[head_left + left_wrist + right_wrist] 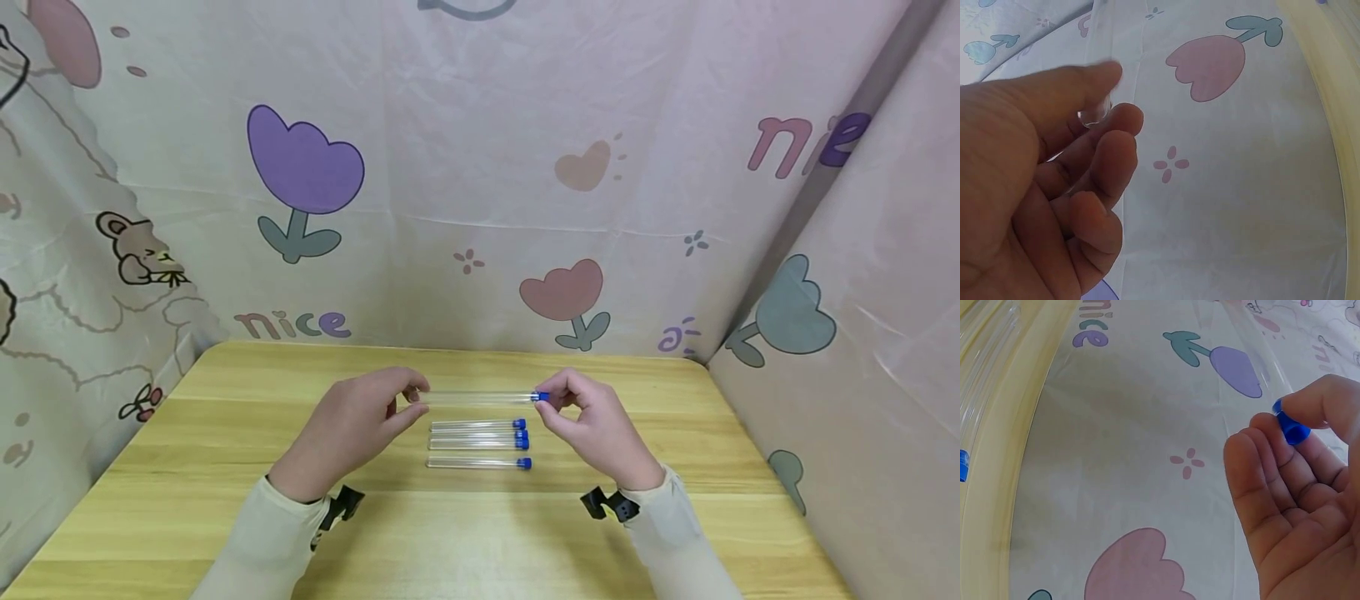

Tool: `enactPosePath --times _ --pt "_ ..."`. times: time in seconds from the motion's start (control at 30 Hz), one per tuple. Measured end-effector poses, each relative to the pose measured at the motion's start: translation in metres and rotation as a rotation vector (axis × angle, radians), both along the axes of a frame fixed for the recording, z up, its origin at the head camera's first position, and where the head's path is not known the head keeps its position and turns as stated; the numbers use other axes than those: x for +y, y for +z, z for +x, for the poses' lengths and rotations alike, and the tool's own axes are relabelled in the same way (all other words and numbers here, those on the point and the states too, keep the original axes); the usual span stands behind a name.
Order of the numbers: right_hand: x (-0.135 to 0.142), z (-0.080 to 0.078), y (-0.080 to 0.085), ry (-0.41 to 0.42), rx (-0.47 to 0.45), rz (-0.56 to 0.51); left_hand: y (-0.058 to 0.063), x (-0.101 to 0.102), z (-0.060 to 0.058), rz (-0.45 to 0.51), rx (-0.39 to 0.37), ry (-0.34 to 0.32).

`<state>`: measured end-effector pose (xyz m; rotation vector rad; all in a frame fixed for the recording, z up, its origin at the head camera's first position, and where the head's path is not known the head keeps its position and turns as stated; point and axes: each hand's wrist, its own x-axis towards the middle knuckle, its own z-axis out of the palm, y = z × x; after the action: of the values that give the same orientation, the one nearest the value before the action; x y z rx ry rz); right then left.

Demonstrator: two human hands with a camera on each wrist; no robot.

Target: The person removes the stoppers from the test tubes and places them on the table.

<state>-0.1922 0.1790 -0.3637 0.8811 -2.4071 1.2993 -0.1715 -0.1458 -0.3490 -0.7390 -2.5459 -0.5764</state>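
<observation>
A clear test tube (480, 398) with a blue cap (1295, 432) lies level between my two hands, above the others in the head view. My left hand (367, 411) pinches its rounded end between thumb and fingers; that clear tip (1094, 117) shows in the left wrist view. At the other end, my right hand (592, 421) pinches the capped end with thumb and fingertips. Nearer to me, several more capped test tubes (476, 443) lie side by side on the table, blue caps to the right. One tube (472, 462) lies slightly apart, closest to me.
The wooden table (480, 542) has light grain. A printed cloth (450, 250) with flowers and lettering hangs along its back edge and both sides. Each sleeved wrist carries a small black camera (611, 505).
</observation>
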Motion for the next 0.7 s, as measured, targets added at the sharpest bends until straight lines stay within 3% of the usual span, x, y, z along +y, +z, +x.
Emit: enactPosePath --times 0.7 --pt "0.0008 0.0009 0.0017 -0.011 -0.022 -0.018 0.0020 0.0007 0.0020 -0.012 -0.058 0.028"
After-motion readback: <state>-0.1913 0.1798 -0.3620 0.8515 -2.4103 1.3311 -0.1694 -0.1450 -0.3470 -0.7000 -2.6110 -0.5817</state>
